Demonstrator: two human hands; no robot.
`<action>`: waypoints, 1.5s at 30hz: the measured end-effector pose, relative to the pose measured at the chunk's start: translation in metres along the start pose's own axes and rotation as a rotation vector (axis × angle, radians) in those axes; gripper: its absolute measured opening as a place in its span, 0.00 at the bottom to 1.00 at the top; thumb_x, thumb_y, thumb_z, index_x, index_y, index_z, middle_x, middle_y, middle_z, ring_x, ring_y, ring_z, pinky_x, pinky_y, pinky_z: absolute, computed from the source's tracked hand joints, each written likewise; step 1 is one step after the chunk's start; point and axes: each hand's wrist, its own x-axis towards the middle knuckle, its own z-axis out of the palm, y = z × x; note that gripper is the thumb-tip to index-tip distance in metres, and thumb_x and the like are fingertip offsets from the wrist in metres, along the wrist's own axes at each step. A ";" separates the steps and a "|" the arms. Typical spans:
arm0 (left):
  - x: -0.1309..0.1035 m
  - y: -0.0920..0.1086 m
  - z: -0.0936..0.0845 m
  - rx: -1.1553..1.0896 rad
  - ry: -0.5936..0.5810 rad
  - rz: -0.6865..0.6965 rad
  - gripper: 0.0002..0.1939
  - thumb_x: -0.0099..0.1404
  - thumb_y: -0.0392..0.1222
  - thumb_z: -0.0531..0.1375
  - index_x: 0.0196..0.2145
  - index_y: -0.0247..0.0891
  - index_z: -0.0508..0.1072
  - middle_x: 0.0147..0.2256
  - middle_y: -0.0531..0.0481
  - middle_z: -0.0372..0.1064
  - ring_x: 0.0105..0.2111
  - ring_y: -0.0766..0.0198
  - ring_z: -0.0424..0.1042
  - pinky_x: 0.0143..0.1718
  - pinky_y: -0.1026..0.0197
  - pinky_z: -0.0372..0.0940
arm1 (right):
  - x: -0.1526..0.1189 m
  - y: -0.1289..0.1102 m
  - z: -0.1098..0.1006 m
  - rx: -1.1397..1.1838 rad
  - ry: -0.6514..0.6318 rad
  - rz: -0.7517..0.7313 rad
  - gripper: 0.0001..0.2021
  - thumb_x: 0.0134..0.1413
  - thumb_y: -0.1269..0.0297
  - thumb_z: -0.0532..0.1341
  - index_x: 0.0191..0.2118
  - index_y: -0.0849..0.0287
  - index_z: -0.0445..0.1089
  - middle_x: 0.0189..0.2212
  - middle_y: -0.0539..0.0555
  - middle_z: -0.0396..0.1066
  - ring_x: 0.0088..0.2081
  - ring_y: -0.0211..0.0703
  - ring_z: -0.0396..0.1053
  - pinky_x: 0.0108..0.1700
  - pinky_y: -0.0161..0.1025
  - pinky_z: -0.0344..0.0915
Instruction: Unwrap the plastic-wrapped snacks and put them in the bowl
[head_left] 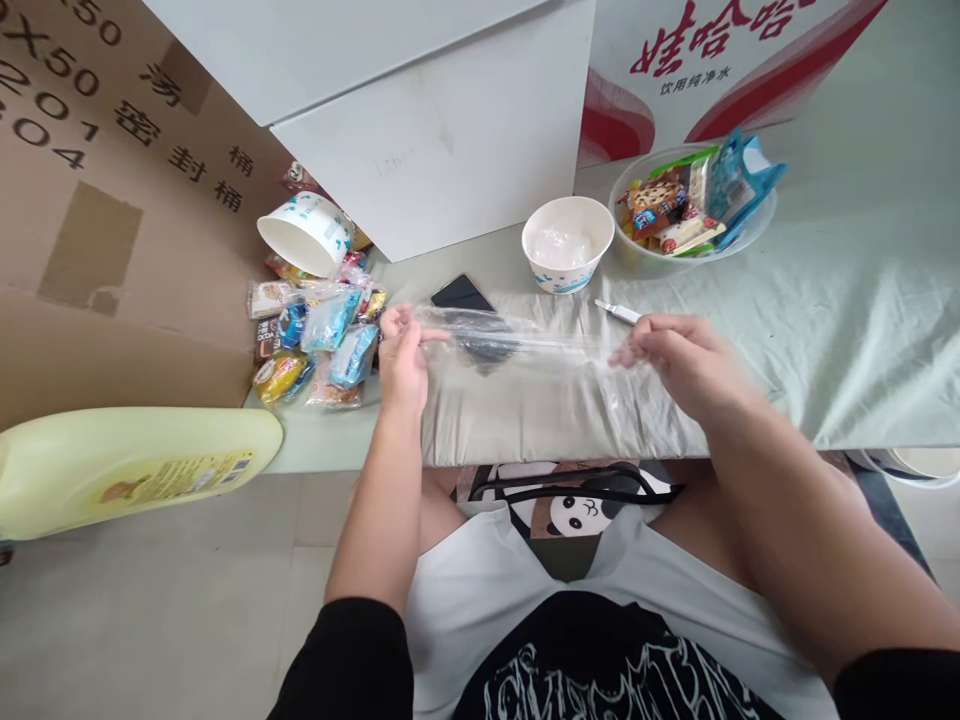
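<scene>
A clear plastic bag [540, 345] is stretched sideways between my two hands, above the cloth-covered table. My left hand [405, 355] pinches its left end, one finger pointing along the film. At the other end, the closed fingers of my right hand [686, 365] grip the plastic; this hand is slightly blurred. Behind the see-through bag lies a dark phone [461, 295]. A slim white tool [619, 312], perhaps a pen or craft knife, rests just beyond my right fingers. Farther back stands a paper bowl [568, 275] with crumpled clear plastic inside.
Wrapped snacks [330, 325] are heaped at left beside a tipped paper bowl [307, 235]. A clear plastic bowl [739, 235] holds more snack packets. White box [465, 150], printed carton [675, 110] and cardboard box [97, 330] border the table. A yellow bottle [150, 465] is at lower left.
</scene>
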 end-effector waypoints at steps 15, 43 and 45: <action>-0.016 0.022 0.014 -0.206 -0.826 -0.608 0.24 0.53 0.50 0.73 0.44 0.35 0.81 0.30 0.49 0.71 0.23 0.66 0.71 0.22 0.63 0.65 | 0.005 0.020 0.037 0.187 -0.389 0.149 0.18 0.55 0.50 0.67 0.47 0.55 0.71 0.47 0.57 0.77 0.46 0.45 0.75 0.45 0.43 0.74; -0.040 0.022 0.038 -0.212 -0.743 -0.534 0.18 0.53 0.53 0.72 0.36 0.40 0.78 0.24 0.49 0.77 0.19 0.59 0.74 0.21 0.60 0.67 | -0.005 0.023 0.048 -0.132 -0.049 -0.435 0.08 0.56 0.67 0.59 0.31 0.52 0.76 0.49 0.55 0.69 0.40 0.43 0.71 0.45 0.47 0.72; -0.039 0.022 0.037 -0.247 -0.768 -0.500 0.20 0.48 0.56 0.74 0.25 0.38 0.77 0.24 0.47 0.76 0.21 0.60 0.74 0.23 0.58 0.68 | -0.007 0.024 0.048 -0.049 -0.102 -0.391 0.05 0.54 0.64 0.62 0.32 0.51 0.76 0.51 0.55 0.68 0.47 0.47 0.71 0.52 0.51 0.70</action>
